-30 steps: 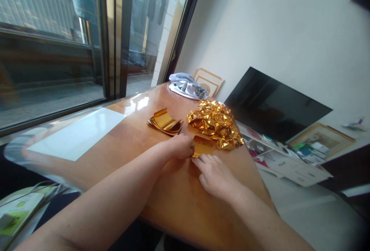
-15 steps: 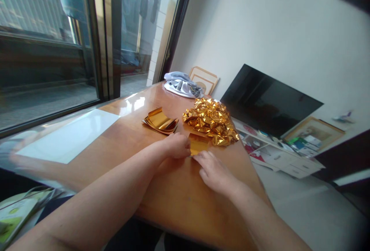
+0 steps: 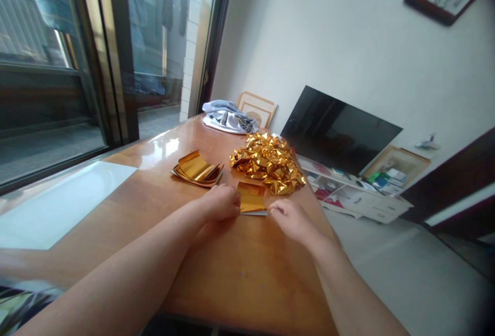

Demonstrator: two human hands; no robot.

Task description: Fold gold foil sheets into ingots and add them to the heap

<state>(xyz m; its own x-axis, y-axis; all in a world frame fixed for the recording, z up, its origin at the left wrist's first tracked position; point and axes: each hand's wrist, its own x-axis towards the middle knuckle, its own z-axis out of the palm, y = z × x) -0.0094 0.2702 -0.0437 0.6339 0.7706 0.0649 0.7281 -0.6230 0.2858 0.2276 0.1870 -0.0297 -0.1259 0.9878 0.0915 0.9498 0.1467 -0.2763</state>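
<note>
A gold foil paper sheet (image 3: 252, 197) lies on the table in front of me, a pale strip showing along its near edge. My left hand (image 3: 223, 203) is closed at the sheet's left edge, its fingertips partly hidden. At the right edge, my right hand (image 3: 289, 217) has its fingers curled in a pinch on the near corner. Just beyond the sheet is a heap of folded gold foil pieces (image 3: 270, 160). A curled stack of gold foil sheets (image 3: 197, 167) rests to the left, beyond my left hand.
The wooden table (image 3: 240, 279) has a white sheet (image 3: 65, 202) on its left side. Folded cloth (image 3: 228, 117) sits at the far end. Past the table are a television (image 3: 340, 132) and a low white cabinet (image 3: 359, 199). A glass sliding door (image 3: 104, 57) stands left.
My hands have moved apart to the two sides of the foil sheet, and more of it shows between them. The whole view has shifted, with the scene sliding left.
</note>
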